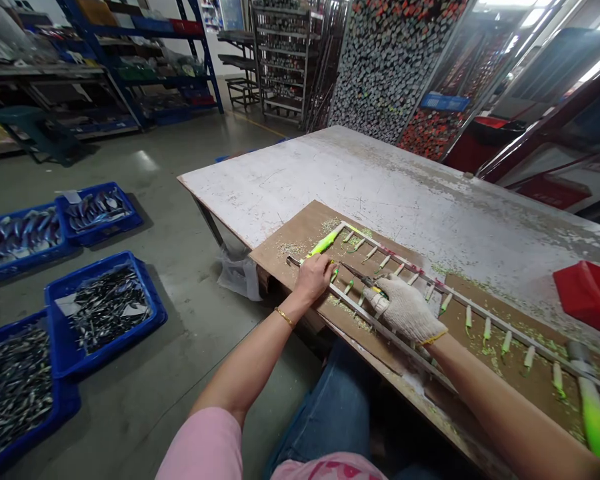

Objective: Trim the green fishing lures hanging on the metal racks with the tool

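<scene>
My bare left hand (314,277), a gold bracelet at its wrist, is closed at the near left corner of a long metal rack (410,260). Small pale, green-tipped pieces (383,262) hang along the rack's bars. What its fingers pinch is mostly hidden; a bit of yellow-green shows beside them. In a knit work glove, my right hand (405,307) grips a pair of pliers (357,273), jaws pointing toward my left fingertips. Bright yellow-green paint coats the rack's left end bar (325,243). Another green-coated end (597,417) lies at the lower right.
Brown cardboard (280,250) littered with paint flakes lies under the rack on a worn white table (380,180). A red bin (587,293) stands at the right. Blue crates (153,313) of small parts sit on the floor to the left. Shelving (210,67) stands behind.
</scene>
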`<state>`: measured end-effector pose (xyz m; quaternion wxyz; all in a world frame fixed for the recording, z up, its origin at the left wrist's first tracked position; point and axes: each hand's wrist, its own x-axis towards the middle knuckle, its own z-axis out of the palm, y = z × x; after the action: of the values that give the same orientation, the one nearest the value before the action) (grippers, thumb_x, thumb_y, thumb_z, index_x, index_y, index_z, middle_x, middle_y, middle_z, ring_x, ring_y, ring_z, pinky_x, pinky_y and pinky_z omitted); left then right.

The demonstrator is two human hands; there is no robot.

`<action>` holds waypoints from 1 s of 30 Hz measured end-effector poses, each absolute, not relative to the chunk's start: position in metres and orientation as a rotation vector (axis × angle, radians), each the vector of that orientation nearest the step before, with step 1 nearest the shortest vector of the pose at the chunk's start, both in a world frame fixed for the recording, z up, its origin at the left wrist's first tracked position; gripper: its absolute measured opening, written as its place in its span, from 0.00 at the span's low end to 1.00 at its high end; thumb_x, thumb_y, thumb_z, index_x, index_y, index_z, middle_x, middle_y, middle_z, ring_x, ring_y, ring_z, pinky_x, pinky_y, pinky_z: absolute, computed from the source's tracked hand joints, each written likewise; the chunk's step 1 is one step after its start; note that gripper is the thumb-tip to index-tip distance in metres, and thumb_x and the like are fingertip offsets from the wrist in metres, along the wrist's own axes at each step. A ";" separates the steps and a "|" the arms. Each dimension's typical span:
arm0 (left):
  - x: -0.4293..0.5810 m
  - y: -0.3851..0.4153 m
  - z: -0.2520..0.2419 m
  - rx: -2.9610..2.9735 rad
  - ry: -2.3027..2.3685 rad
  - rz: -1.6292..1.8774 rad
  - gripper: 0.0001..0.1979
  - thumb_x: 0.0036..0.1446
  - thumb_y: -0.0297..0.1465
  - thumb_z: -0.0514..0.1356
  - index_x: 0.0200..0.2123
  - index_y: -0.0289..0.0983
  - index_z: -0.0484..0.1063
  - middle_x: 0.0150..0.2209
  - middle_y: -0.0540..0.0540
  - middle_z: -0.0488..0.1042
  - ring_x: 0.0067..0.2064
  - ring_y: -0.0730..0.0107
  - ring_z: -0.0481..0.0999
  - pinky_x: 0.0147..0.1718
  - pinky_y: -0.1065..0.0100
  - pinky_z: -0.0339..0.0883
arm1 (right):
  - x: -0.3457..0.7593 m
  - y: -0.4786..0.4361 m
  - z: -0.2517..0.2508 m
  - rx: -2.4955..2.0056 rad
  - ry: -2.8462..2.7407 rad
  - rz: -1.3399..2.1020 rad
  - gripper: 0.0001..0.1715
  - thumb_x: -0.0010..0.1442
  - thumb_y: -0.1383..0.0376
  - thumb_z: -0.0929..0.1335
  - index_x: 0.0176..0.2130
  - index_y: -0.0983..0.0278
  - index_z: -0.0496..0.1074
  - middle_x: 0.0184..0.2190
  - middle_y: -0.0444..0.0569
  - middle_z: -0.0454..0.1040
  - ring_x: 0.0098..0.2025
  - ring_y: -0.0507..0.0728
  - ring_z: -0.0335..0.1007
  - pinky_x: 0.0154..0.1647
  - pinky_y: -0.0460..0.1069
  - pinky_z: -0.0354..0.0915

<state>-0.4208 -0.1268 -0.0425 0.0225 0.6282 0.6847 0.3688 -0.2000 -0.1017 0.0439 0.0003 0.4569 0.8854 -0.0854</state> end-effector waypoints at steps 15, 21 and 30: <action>-0.421 -0.132 -0.040 1.986 2.102 1.144 0.06 0.67 0.31 0.57 0.35 0.39 0.70 0.36 0.46 0.72 0.38 0.65 0.72 0.38 0.67 0.63 | -0.218 -0.103 0.041 1.519 2.726 -0.328 0.22 0.70 0.52 0.59 0.31 0.62 0.70 0.33 0.51 0.74 0.33 0.56 0.67 0.34 0.49 0.53; -0.422 -0.131 -0.040 1.976 2.094 1.143 0.05 0.66 0.31 0.58 0.36 0.39 0.70 0.36 0.46 0.73 0.38 0.65 0.72 0.39 0.67 0.65 | -0.203 -0.104 0.051 1.341 2.773 -0.293 0.23 0.70 0.52 0.60 0.32 0.62 0.71 0.33 0.50 0.72 0.32 0.55 0.67 0.32 0.49 0.53; -0.423 -0.127 -0.041 1.916 2.124 1.189 0.08 0.69 0.31 0.55 0.36 0.38 0.71 0.36 0.45 0.76 0.38 0.66 0.74 0.40 0.66 0.66 | -0.213 -0.120 0.073 1.067 2.781 -0.679 0.23 0.68 0.50 0.62 0.32 0.62 0.73 0.30 0.47 0.73 0.32 0.55 0.67 0.32 0.48 0.55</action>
<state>-0.4225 -0.1273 -0.0410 0.0221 0.6183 0.6855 0.3838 -0.2127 -0.1201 0.0728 0.0433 0.3489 0.9095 -0.2221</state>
